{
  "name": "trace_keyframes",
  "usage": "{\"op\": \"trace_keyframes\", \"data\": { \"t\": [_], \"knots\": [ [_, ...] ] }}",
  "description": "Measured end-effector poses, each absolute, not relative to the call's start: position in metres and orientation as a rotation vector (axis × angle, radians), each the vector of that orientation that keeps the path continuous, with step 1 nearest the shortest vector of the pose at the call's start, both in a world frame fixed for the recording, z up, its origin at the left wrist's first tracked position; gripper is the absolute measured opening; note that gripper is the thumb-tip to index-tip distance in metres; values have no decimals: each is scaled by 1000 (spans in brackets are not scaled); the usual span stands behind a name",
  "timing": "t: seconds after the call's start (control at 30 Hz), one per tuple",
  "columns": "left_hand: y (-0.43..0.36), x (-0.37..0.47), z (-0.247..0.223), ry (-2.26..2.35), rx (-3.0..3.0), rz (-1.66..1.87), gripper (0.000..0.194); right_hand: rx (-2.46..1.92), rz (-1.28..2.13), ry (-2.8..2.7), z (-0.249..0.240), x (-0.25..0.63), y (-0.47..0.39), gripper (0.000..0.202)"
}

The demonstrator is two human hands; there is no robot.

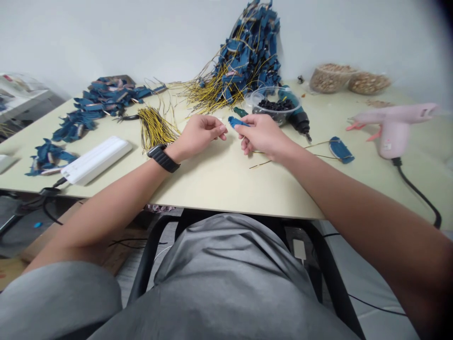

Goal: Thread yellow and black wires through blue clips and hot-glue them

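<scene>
Grey shirt (pixel 226 283) nearest; left of the clear bowl (pixel 279 111), left hand (pixel 201 134) pinched narrow, cannot tell if around anything; front-left of the bowl, blue piece (pixel 237 122) in right hand (pixel 264 133), probably light, fairly stiff, best gripped by its edges

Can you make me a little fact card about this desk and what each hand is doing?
Left hand: thumb and finger close together; can't tell if they hold something tiny
Right hand: has a small blue piece in its grip
Near the watch: bundle of yellow-and-black wires
Back of desk: tall blue heap
Far right: pink glue gun, black cord
</scene>
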State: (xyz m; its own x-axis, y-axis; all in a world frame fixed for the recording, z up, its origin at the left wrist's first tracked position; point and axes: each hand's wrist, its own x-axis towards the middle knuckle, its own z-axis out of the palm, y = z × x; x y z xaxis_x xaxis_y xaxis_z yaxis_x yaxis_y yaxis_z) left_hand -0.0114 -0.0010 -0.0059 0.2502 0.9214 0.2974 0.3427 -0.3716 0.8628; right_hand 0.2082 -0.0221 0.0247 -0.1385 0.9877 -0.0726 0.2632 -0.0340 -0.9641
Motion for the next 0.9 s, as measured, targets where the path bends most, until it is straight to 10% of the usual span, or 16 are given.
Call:
{"op": "trace_keyframes", "data": {
  "t": [0.9],
  "knots": [
    [0, -12, -12, 1138, 1716, 1209, 26, -1283, 1088, -1635, 8, 202, -21, 32]
  ]
}}
